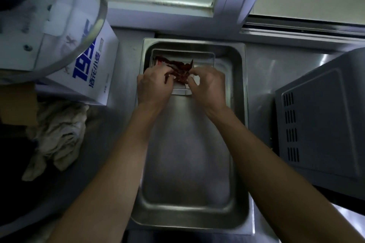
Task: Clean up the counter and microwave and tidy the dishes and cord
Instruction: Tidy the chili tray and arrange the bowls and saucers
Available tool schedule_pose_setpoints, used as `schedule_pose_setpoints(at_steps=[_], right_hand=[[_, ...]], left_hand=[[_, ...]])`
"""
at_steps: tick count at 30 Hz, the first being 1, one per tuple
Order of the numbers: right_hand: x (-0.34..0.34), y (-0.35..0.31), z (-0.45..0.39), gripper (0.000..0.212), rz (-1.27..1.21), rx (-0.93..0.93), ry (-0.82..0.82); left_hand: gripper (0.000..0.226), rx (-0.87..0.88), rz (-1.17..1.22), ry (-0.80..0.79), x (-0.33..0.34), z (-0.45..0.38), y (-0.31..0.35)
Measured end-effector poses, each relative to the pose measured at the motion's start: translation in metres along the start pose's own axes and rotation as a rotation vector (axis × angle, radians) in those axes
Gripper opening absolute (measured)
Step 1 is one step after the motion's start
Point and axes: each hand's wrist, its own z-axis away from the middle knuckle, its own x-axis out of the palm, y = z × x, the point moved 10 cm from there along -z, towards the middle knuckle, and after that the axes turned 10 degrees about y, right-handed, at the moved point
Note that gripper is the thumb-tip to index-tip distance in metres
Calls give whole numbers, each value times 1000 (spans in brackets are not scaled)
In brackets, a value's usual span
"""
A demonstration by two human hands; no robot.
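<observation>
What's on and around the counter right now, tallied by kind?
Steel pans: 1
Small white trays: 1
Piles of dried red chillies: 1
Microwaves: 1
Cardboard boxes: 1
Cloths: 1
Hands: 2, left hand, right hand
Total: 8

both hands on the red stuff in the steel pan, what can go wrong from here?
1. The red dried pieces look loose; left hand and right hand pinch only some, so bits may drop into the steel pan.
2. The small white tray beneath could shift or tip as they pull.
</observation>
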Motion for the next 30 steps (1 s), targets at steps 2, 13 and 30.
schedule_pose_setpoints(at_steps=[2,13,30], right_hand=[[-17,-2,9,20,-11,14,12],[-126,-5,106,29,20,58,5],[-290,46,317,33,4,129,47]], left_hand=[[22,-10,7,-15,-9,9,6],[26,86,4,-61,-68,107,82],[39,396,-237,-189,-85,320,216]])
